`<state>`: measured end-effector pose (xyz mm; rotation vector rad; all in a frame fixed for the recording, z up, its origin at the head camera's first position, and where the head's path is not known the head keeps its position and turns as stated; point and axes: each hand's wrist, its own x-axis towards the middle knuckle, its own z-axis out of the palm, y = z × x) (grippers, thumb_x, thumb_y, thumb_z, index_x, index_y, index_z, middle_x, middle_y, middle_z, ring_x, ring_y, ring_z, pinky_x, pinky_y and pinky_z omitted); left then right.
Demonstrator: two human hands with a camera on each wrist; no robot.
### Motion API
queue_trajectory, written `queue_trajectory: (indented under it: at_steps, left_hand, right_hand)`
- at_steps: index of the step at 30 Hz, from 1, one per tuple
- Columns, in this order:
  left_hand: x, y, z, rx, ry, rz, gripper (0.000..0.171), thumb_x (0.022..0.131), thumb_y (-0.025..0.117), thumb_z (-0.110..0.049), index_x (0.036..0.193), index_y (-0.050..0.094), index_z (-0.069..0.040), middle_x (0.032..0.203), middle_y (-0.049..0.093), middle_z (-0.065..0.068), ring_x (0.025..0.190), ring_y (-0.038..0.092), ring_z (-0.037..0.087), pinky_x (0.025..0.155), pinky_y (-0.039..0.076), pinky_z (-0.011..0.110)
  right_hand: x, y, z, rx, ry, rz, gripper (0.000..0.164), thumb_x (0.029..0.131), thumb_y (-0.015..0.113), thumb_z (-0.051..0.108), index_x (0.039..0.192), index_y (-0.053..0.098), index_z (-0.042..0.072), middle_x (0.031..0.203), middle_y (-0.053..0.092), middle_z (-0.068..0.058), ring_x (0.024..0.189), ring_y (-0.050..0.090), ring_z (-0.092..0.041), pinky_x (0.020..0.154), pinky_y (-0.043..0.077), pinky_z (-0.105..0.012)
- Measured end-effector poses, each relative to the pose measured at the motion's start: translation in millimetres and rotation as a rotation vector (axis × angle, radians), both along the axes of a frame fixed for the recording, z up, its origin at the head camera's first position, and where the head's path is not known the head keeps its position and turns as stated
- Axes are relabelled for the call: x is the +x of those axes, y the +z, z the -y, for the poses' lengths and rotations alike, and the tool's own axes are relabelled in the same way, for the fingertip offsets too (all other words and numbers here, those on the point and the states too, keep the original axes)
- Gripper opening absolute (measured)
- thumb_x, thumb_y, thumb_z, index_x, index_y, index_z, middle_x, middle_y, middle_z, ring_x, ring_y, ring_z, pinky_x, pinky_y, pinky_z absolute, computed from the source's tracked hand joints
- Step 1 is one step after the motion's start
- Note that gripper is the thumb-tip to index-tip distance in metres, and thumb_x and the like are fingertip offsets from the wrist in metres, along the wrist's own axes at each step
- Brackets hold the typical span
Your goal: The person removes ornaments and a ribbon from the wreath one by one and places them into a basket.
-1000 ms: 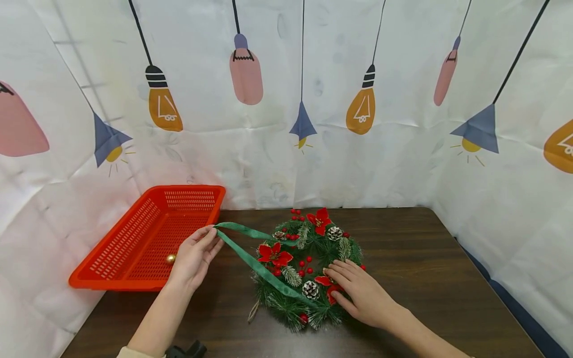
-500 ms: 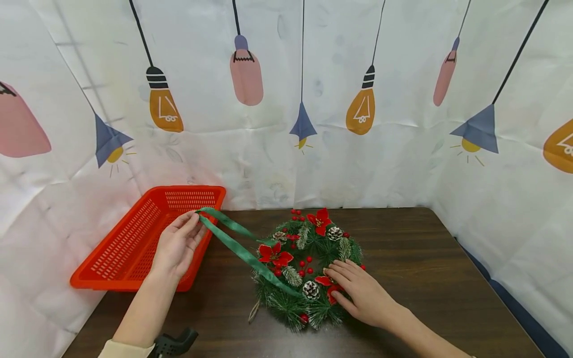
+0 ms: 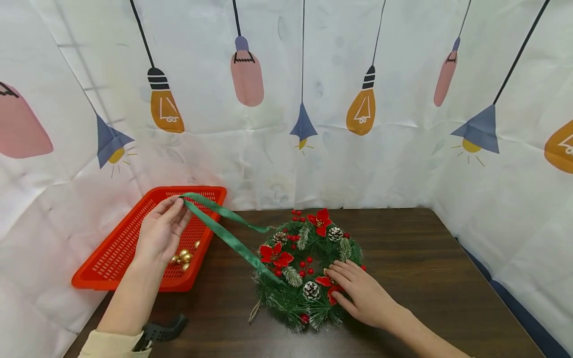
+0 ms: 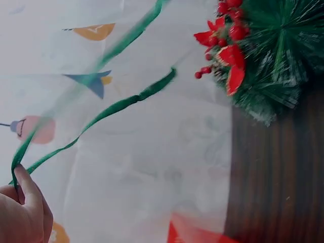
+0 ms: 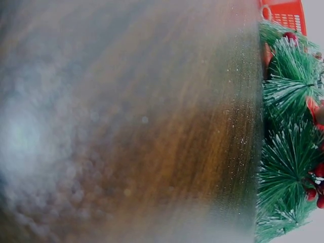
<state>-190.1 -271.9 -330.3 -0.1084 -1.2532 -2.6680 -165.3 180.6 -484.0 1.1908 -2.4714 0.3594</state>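
My left hand [image 3: 157,233] pinches the folded middle of a green ribbon [image 3: 228,237] between thumb and fingertips, raised over the red basket. Two strands run from the pinch down toward a Christmas wreath [image 3: 286,302] on the table, the front one ending over its left side. In the left wrist view the ribbon [image 4: 110,112] hangs in the air, and one end [image 4: 169,76] shows beside the greenery. Red poinsettias, berries and frosted pinecones [image 3: 311,290] decorate the wreath. My right hand [image 3: 360,296] rests on its front right part, fingers extended, partly covering a red flower [image 3: 326,281].
The red plastic basket [image 3: 197,189] stands at the table's left, with several gold balls [image 3: 184,255] inside. A twine loop [image 3: 253,312] sticks out at the wreath's lower left. The brown table [image 3: 416,268] extends right of the wreath. A printed curtain [image 3: 277,159] hangs behind.
My left hand has moved left and up over the basket, drawing the ribbon across the wreath so less of it lies there. More gold balls are exposed. My right hand has stayed put.
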Motion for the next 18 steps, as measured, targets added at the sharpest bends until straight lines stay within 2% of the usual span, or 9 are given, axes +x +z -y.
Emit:
queue_trajectory:
  at_steps: [7,18]
  left_hand:
    - [-2.2,16.8,11.1,0.078,-0.006,-0.071,0.004,0.098,0.064,0.005,0.1,0.067,0.004,0.097,0.071,0.012,0.089,0.071,0.021,0.084,0.059,0.029]
    - [-7.2,41.7,20.2,0.088,0.0,-0.112,0.008,0.098,0.061,0.01,0.099,0.068,0.005,0.094,0.072,0.014,0.086,0.073,0.022,0.08,0.06,0.03]
  right_hand:
    - [0.0,0.1,-0.3,0.002,-0.004,0.0,0.05,0.101,0.068,0.03,0.144,0.059,0.006,0.143,0.059,-0.013,0.137,0.05,-0.031,0.114,0.036,-0.052]
    - [0.2,0.2,-0.6,0.006,-0.005,0.01,0.05,0.101,0.067,0.031,0.144,0.059,0.006,0.144,0.059,-0.013,0.138,0.049,-0.03,0.115,0.035,-0.051]
